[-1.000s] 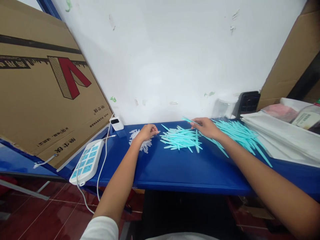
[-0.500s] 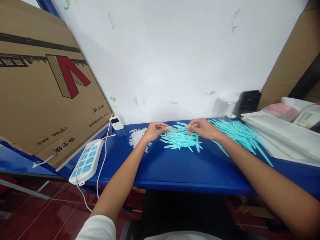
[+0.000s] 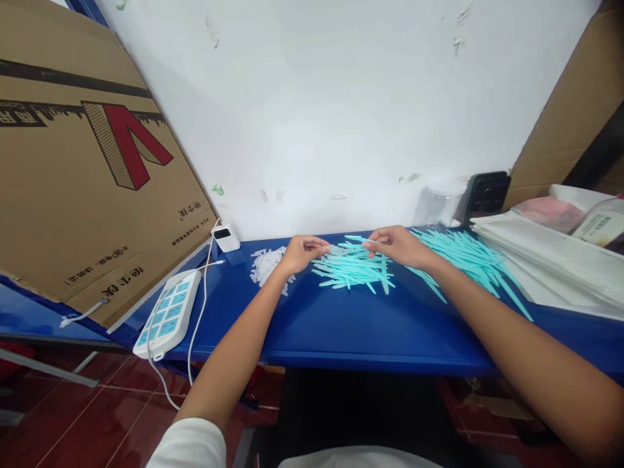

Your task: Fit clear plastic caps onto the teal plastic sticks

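Observation:
My left hand (image 3: 305,253) is closed in a pinch on a small translucent piece, between a pile of whitish translucent pieces (image 3: 267,265) and a middle pile of turquoise sticks (image 3: 351,270). Over the right part of that middle pile, my right hand (image 3: 392,246) pinches the end of a turquoise stick (image 3: 357,238). Another pile of turquoise sticks (image 3: 468,260) lies to the right, partly behind my right hand and forearm. All three piles rest on a blue table (image 3: 361,331).
At the left are a white power strip (image 3: 170,312) with cables, a small white device (image 3: 226,238) and a large cardboard box (image 3: 97,169). A clear jar (image 3: 441,203), a black device (image 3: 485,198) and stacked white sheets (image 3: 550,260) stand or lie at the right.
The view has shifted slightly. My right hand has risen a little, staying over the right side of the middle pile. My left hand has barely moved.

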Demonstrator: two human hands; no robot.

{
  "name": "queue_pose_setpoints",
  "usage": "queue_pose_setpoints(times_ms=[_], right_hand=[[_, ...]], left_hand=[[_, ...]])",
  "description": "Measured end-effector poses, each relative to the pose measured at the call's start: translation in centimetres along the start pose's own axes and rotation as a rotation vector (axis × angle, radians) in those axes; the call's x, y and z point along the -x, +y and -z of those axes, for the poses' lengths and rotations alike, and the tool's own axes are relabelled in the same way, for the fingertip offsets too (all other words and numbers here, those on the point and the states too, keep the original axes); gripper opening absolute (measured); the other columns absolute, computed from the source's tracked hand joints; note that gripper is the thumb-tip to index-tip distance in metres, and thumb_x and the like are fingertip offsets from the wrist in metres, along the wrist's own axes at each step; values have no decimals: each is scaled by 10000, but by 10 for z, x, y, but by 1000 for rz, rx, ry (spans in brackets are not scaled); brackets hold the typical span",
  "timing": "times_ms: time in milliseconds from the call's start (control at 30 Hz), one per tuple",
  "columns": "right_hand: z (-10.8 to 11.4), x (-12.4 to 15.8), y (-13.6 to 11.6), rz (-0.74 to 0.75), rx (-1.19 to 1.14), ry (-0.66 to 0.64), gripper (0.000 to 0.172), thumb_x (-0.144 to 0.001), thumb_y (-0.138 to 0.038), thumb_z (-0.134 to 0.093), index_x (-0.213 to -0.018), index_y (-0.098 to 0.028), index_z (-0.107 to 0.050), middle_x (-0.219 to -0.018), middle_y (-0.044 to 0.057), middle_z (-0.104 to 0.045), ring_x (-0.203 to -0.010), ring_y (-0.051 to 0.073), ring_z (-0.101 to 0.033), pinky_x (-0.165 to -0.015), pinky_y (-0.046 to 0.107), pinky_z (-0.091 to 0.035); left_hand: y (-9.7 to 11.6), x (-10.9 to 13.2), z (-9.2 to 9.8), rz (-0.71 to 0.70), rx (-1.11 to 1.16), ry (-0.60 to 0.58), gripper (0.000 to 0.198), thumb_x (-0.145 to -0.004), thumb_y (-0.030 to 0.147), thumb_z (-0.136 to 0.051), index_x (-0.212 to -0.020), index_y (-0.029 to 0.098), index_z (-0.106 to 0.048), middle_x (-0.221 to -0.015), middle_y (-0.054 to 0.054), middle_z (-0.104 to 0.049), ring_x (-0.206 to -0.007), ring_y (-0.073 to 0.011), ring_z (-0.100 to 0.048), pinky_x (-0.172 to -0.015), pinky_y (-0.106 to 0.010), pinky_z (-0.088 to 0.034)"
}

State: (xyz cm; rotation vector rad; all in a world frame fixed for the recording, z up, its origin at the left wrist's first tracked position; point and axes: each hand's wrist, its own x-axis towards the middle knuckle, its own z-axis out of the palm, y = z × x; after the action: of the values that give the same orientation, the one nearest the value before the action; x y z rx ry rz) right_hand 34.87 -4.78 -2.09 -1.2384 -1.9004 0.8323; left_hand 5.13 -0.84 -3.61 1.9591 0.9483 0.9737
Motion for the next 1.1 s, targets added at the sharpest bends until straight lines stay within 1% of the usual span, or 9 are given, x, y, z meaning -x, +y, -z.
queue_pose_setpoints(times_ms=[133, 367, 500, 633, 733, 800, 933, 1000, 1100], right_hand=[[-2, 0, -1, -5, 0, -44, 532, -770, -702, -724, -853, -176, -703, -824, 96, -797, -608, 166, -595, -534, 280, -359], [-16, 0, 4, 11, -83, -88, 519, -782, -686, -716, -880, -176, -700, -835, 86, -792, -493, 112, -481, -467, 261, -285], [-20, -4, 8, 69, -51, 0, 512, -836, -693, -656, -878, -185, -703, -867, 79, -784, -636, 162, -605, -556, 275, -393], [-14, -9, 16, 145, 183, 250, 468, -896, -641, -599, -803, -195, -705, -851, 68, -758, -833, 227, -654, -762, 327, -457], [-3, -11, 22, 130, 274, 342, 432, -916, -602, -580, -820, -204, -715, -837, 63, -760, -821, 231, -654, -765, 334, -452], [3, -12, 24, 122, 289, 357, 424, -920, -594, -577, -813, -207, -716, -822, 62, -767, -805, 229, -657, -746, 328, -455], [5, -12, 27, 120, 308, 344, 427, -932, -588, -562, -792, -212, -709, -775, 51, -766, -772, 220, -665, -737, 318, -455], [3, -12, 28, 122, 319, 324, 418, -935, -580, -563, -783, -216, -702, -762, 46, -762, -775, 221, -670, -742, 315, -454], [-1, -11, 27, 143, 330, 287, 403, -940, -554, -566, -756, -218, -691, -729, 42, -749, -767, 219, -667, -744, 312, -450]], left_hand=[[2, 1, -3, 10, 12, -11, 466, -794, 504, -805, -1032, 103, -796, -912, -141, -787, -750, -194, -715, -714, -299, -569], [1, 4, -24, 60, 148, -28, 481, -755, 493, -842, -1035, 105, -791, -875, -141, -793, -785, -241, -756, -729, -329, -584], [1, 3, -24, 36, 28, -9, 473, -792, 513, -803, -1038, 109, -783, -888, -131, -794, -821, -237, -746, -724, -302, -554], [4, 2, -7, -45, -286, 54, 406, -903, 527, -669, -995, 151, -793, -939, -92, -792, -846, -209, -712, -752, -284, -513], [3, 4, 18, -12, -545, 107, 383, -959, 492, -583, -940, 172, -791, -910, -78, -780, -784, -193, -671, -717, -286, -474], [-1, 6, 36, 80, -733, 111, 275, -897, 429, -670, -901, 181, -787, -846, -74, -761, -742, -193, -646, -687, -285, -448], [-15, 10, 60, 285, -842, -82, 184, -722, 339, -813, -826, 194, -769, -777, -47, -735, -677, -174, -631, -617, -260, -414], [-21, 10, 65, 327, -832, -123, 208, -686, 333, -831, -829, 197, -766, -800, -46, -740, -675, -171, -635, -596, -251, -408], [-25, 10, 63, 390, -845, -118, 171, -694, 325, -822, -769, 194, -742, -774, -55, -740, -652, -174, -630, -590, -252, -410]])
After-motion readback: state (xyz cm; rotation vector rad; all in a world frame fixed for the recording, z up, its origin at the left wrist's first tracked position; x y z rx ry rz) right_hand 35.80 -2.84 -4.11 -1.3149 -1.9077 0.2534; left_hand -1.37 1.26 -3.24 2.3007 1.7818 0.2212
